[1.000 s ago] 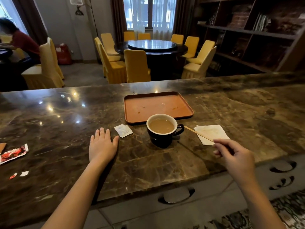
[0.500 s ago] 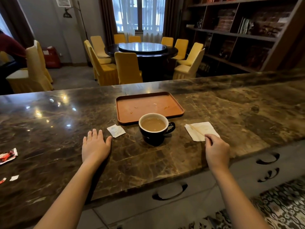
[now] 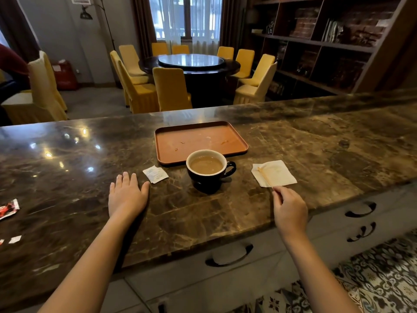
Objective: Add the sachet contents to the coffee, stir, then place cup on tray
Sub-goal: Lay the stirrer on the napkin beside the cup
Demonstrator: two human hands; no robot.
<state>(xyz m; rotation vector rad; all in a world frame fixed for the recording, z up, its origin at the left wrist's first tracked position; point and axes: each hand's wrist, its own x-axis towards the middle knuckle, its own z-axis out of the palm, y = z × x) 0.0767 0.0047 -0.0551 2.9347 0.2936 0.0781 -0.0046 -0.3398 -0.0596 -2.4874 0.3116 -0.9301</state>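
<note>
Head view: cup point(image 3: 207, 171) stands between left hand point(image 3: 127, 196) and right hand point(image 3: 290, 208).

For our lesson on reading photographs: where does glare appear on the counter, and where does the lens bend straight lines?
Head view: small bright glare spots sit on the polished counter left of the tray; the window behind is washed out; the counter's far edge bows and the shelves lean, a wide-angle effect; the cup is sharp.

black cup point(image 3: 208, 180); orange tray point(image 3: 200, 141); white napkin point(image 3: 274, 173); brown veined marble counter point(image 3: 316, 143).
</note>
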